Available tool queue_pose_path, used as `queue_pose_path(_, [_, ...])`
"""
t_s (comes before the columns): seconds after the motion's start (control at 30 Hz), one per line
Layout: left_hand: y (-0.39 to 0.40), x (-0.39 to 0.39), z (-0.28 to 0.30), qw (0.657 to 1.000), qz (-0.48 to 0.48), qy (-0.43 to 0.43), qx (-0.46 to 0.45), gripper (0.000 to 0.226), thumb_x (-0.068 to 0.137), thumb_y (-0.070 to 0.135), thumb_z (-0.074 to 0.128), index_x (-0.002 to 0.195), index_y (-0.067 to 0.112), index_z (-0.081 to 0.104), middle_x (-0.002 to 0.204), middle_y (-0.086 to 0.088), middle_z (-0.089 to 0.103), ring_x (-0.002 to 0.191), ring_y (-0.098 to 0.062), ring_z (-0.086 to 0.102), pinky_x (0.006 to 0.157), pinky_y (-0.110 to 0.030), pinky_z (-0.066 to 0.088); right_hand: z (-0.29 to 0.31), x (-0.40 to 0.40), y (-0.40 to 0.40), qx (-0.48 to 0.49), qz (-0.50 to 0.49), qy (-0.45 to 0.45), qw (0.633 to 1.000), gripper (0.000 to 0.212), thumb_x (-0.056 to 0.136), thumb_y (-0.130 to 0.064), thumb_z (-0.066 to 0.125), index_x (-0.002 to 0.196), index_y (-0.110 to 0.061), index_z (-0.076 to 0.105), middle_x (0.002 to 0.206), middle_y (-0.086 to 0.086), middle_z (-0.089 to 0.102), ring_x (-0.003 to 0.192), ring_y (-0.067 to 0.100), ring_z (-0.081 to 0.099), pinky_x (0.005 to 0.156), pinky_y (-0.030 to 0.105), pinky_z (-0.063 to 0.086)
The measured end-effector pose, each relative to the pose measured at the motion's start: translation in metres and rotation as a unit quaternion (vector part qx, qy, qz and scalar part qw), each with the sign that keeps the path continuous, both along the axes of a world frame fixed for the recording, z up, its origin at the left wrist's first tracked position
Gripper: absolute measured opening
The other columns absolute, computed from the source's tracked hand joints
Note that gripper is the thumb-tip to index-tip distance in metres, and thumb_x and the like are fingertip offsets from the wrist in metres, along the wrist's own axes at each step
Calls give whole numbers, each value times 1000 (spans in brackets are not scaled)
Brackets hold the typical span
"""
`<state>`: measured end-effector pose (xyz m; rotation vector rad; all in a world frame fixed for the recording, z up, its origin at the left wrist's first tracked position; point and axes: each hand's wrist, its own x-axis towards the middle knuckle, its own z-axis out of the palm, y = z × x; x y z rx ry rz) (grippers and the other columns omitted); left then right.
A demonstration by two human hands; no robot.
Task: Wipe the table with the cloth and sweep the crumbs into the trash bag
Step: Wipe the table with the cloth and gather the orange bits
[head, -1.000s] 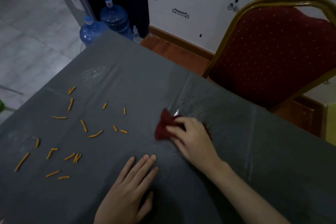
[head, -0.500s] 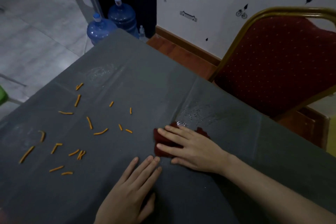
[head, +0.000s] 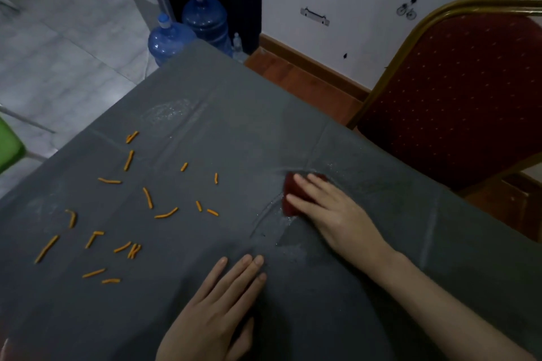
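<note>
Head view: a grey-covered table [head: 293, 132] is filling the frame, its far edges meeting at a corner near two blue water bottles [head: 187, 29] standing on the pale tiled floor; a red chair [head: 457, 97] is standing beside the right-hand edge. The right hand [head: 331, 211] is lying flat, fingers [head: 308, 184] extended, pressing the dark red cloth [head: 290, 193] against the wrinkled, damp-looking cover. The left hand [head: 217, 313] is resting palm down with its fingers straight and nothing under them but the cover. Orange crumbs [head: 146, 199] are lying scattered left of the cloth, apart from it, with bare cover running around them.
</note>
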<state>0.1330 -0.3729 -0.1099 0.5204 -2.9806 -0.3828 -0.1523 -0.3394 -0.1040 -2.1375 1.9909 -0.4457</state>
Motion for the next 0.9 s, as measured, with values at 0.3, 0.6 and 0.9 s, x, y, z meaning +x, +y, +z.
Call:
queue_pose_path(0.3, [-1,2,0,1000,-1,-6,16,64,71,30,58,133,12,56,149,-7,44,142,-20,34,108,-44,33,-3,-67,37,-3,-202,-5,979,46,95,-5,53,140,-15,50,154,5,36,142,26,35,114,47,34])
queue_pose_path(0.6, [0,6,2,999,-1,-9,39,62,80,31,57,139,12,51,155,-5,35,145,-20,30,113,-45,27,0,-13,58,-62,-405,-46,911,44,94,2,52,137,-8,52,152,11,38,137,32,41,113,50,35])
queue_pose_path(0.9, [5,5,7,999,17,-21,33,58,86,31,53,140,13,48,156,-2,34,146,-17,26,116,-43,23,6,59,81,-32,-11,54,998,46,90,-7,46,133,-17,58,149,4,45,129,25,51,105,35,44])
